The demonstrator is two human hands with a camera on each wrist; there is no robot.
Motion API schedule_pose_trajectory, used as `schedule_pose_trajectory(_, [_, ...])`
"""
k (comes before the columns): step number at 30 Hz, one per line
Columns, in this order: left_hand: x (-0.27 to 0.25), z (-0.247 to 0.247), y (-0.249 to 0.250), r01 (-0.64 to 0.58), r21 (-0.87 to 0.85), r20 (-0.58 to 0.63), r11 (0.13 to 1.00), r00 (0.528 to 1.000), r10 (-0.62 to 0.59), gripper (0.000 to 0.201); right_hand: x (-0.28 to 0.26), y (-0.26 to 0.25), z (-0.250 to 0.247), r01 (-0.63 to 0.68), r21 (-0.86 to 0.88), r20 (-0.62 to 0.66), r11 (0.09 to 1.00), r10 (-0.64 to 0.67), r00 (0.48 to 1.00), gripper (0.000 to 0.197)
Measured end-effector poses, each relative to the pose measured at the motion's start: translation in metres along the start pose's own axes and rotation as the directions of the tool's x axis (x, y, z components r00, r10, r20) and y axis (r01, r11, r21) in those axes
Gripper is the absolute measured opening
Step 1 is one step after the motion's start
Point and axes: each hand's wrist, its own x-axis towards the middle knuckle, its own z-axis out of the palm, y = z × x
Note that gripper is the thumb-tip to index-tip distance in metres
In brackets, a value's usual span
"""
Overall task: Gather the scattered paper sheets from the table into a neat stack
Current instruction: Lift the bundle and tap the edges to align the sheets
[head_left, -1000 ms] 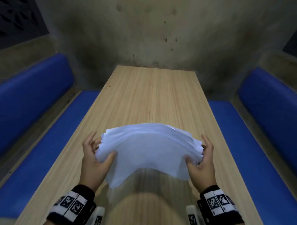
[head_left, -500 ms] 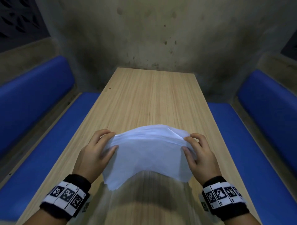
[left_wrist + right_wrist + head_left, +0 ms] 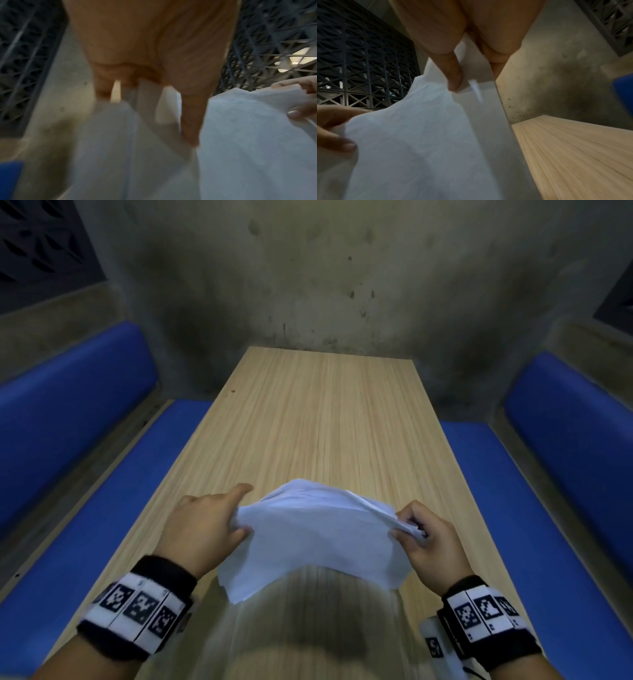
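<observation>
While the left hand (image 3: 200, 525) and right hand (image 3: 428, 537) grip opposite ends, the papers (image 3: 318, 537) bow upward above the counter's (image 3: 318, 419) near edge.

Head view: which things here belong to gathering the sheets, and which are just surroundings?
Part of the job:
- paper sheets, bowed up between both hands
- left hand, pinching the left edge
- right hand, pinching the right edge
- wooden table, where the stack goes

Just around:
- blue benches on both sides
- stained concrete wall
</observation>
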Motion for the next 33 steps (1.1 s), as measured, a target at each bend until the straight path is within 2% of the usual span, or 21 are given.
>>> schedule_pose_trajectory(2, [0.015,-0.006,0.017,-0.069,0.092,0.127,0.993,0.990,0.057,0.044,-0.001,0.001,0.000,-0.008,0.070,0.000,0.998,0.008,1.000,0.030])
schedule_pose_trajectory(4, [0.030,-0.005,0.037,-0.131,0.090,0.193,0.987,0.975,0.112,0.038,-0.002,0.003,0.001,-0.018,0.115,-0.006,0.993,0.019,1.000,0.030])
schedule_pose_trajectory(5, [0.037,-0.004,0.047,-0.158,0.078,0.217,0.984,0.967,0.138,0.035,-0.002,0.003,0.001,-0.026,0.126,-0.009,0.992,0.027,1.000,0.030])
schedule_pose_trajectory(8, [0.046,0.001,0.069,-0.231,0.096,0.230,0.968,0.952,0.204,0.007,-0.002,0.003,-0.004,-0.054,0.074,0.000,0.996,0.054,0.999,0.031])
schedule_pose_trajectory(9, [0.047,0.003,0.071,-0.243,0.118,0.222,0.963,0.951,0.213,0.012,-0.001,0.002,-0.006,-0.048,0.010,0.008,0.999,0.048,0.999,0.032])
schedule_pose_trajectory(10, [0.047,0.003,0.073,-0.254,0.136,0.220,0.957,0.950,0.221,0.015,-0.001,-0.002,-0.008,-0.013,-0.081,0.020,0.997,0.015,1.000,0.032])
schedule_pose_trajectory(12, [0.044,0.003,0.076,-0.272,0.157,0.211,0.950,0.948,0.237,0.016,0.001,-0.014,-0.009,0.147,-0.278,0.072,0.949,-0.132,0.989,0.041])
schedule_pose_trajectory(15, [0.040,0.001,0.080,-0.308,0.192,0.215,0.932,0.940,0.266,0.021,0.010,-0.035,0.000,0.377,-0.462,0.186,0.803,-0.328,0.926,0.049])
schedule_pose_trajectory(18, [0.040,0.000,0.084,-0.323,0.183,0.243,0.929,0.930,0.276,0.020,0.020,-0.048,0.010,0.464,-0.495,0.249,0.735,-0.391,0.886,0.031])
schedule_pose_trajectory(21, [0.037,-0.001,0.085,-0.328,0.185,0.250,0.926,0.927,0.278,0.021,0.025,-0.047,0.008,0.442,-0.496,0.229,0.747,-0.378,0.897,0.007])
schedule_pose_trajectory(24, [0.034,-0.003,0.082,-0.313,0.173,0.253,0.934,0.931,0.265,0.020,0.025,-0.037,-0.008,0.379,-0.515,0.174,0.769,-0.339,0.924,0.012])
schedule_pose_trajectory(29, [0.032,-0.006,0.081,-0.296,0.139,0.246,0.945,0.935,0.257,0.015,0.016,-0.014,-0.021,0.218,-0.466,-0.017,0.858,-0.255,0.967,0.012])
schedule_pose_trajectory(31, [0.032,-0.006,0.081,-0.290,0.115,0.247,0.950,0.935,0.255,0.014,0.011,-0.007,-0.016,0.131,-0.358,-0.173,0.924,-0.204,0.964,0.013])
schedule_pose_trajectory(33, [0.031,-0.007,0.076,-0.274,0.068,0.187,0.959,0.948,0.258,0.014,0.003,-0.005,-0.012,-0.023,-0.143,-0.415,0.989,-0.039,0.909,0.012])
